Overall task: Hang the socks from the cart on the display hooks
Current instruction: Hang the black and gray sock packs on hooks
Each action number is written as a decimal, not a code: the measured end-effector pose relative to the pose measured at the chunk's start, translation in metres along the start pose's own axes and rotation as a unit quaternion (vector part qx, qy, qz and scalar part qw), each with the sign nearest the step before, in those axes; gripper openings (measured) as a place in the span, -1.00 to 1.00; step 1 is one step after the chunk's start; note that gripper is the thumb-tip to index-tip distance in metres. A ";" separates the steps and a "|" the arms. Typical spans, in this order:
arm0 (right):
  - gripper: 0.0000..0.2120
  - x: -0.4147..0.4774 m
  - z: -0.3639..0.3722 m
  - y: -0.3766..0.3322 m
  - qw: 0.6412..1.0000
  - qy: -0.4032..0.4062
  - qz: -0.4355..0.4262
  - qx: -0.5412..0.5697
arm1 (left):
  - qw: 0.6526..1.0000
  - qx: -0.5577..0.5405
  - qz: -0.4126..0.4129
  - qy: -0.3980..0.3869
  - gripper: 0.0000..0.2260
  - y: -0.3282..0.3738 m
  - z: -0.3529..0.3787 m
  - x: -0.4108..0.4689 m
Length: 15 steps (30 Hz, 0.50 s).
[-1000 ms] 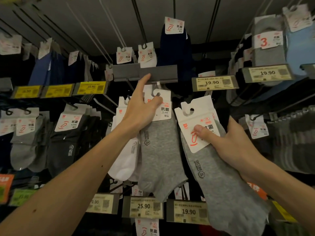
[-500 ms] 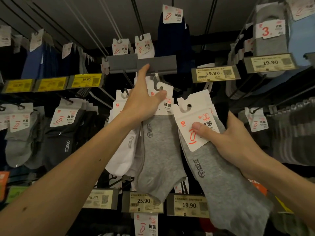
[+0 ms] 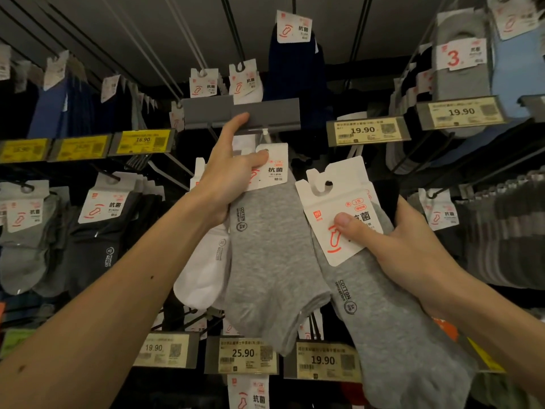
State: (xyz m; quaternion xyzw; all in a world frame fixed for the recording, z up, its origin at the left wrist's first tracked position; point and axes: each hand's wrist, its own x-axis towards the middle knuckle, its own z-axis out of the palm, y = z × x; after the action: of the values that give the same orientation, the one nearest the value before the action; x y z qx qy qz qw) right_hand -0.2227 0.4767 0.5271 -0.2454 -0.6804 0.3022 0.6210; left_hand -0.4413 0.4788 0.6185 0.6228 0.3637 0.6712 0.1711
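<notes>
left hand point(image 3: 233, 178): pinches card-topped grey cotton sock pack point(image 3: 271, 246), forefinger on blank grey label strip point(image 3: 265, 110) above | right hand point(image 3: 407, 249): grips second grey sock pack point(image 3: 398, 335)

dim store light, dark edges, wide-angle bending, slight blur.

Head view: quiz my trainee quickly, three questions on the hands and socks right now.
1. True or false: the right hand grips a loose sock pack whose card hole is off any hook.
2. The index finger of the left hand touches: A) the blank grey label holder; B) a yellow price tag; C) white socks.
3. Fill in: the white price tag below the middle sock pack, which the left hand pinches, reads ___.
Key: 1 true; 2 A; 3 25.90.
</notes>
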 end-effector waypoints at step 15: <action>-0.35 0.000 0.000 -0.003 1.000 0.012 0.027 0.004 | 1.000 -0.009 0.011 0.002 -0.41 0.010 0.008 0.008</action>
State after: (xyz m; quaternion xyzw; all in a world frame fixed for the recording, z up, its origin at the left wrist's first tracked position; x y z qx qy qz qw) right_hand -0.2224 0.4746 0.5292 -0.2643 -0.6651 0.3186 0.6215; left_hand -0.4323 0.4797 0.6304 0.6238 0.3513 0.6774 0.1690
